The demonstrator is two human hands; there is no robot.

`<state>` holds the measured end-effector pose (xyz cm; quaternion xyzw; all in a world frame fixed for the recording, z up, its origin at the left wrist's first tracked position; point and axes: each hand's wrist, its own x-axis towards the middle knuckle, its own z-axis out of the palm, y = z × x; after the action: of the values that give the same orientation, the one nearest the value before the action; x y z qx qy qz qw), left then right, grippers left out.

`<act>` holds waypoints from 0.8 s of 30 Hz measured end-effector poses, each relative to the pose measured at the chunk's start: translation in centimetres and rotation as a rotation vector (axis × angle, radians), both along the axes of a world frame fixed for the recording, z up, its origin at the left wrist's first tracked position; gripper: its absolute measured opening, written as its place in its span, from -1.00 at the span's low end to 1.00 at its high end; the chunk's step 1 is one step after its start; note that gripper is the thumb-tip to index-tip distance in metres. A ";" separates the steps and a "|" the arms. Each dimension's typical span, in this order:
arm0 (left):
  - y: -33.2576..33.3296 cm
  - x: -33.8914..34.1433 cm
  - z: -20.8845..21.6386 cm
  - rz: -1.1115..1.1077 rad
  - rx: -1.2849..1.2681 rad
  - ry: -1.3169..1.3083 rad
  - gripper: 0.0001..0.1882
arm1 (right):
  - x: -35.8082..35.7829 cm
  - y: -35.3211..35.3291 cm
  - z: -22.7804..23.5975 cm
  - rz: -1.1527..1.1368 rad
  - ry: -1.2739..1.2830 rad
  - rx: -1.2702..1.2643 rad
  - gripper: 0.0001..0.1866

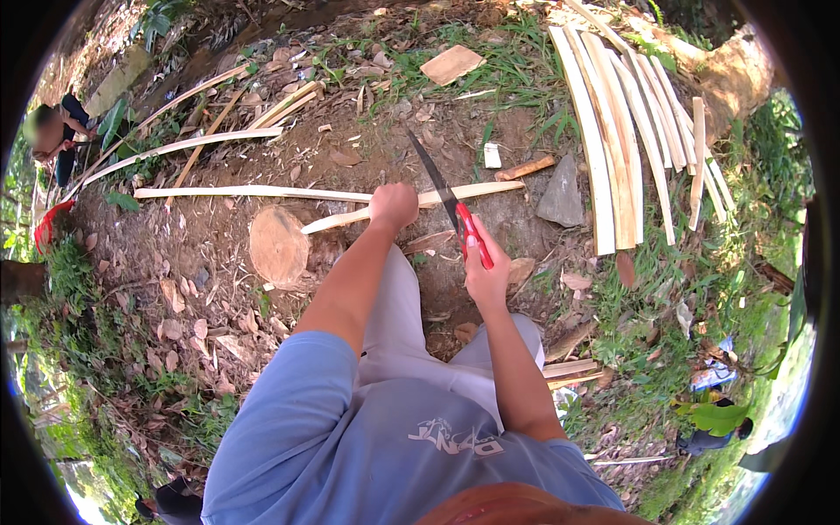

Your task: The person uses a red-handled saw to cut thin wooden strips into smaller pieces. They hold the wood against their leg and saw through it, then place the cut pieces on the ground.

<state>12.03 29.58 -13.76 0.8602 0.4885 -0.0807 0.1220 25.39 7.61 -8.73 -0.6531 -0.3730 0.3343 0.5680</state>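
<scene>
Across pale wood slants a tapered saw.

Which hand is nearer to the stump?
Left. The left hand, closed around a wood strip, is to the right of the stump; the right hand, holding the saw, is also to its right, but farther away.
</scene>
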 end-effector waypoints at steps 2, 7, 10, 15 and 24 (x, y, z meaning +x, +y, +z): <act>-0.4 -0.2 0.2 -0.001 -0.007 0.002 -0.75 | -0.1 -0.2 -0.3 -0.018 0.036 0.016 -0.53; -0.1 0.0 0.2 -0.022 0.004 0.002 -0.76 | -0.2 -4.1 0.2 -0.040 0.042 -0.022 -0.53; -0.2 -0.1 0.9 -0.022 -0.015 0.030 -0.77 | -0.3 -8.6 1.9 -0.052 0.009 -0.114 -0.53; -0.4 -0.4 0.3 0.000 -0.013 -0.002 -0.77 | 0.6 -13.3 5.5 -0.045 -0.084 -0.299 -0.53; -0.9 -0.5 -1.1 -0.033 0.042 -0.022 -0.76 | -1.4 -8.5 8.9 0.007 -0.022 -0.204 -0.54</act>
<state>11.50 28.65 -14.83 0.8714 0.4743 -0.0628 0.1082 23.96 -0.88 0.16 -0.7100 -0.3454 0.3653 0.4932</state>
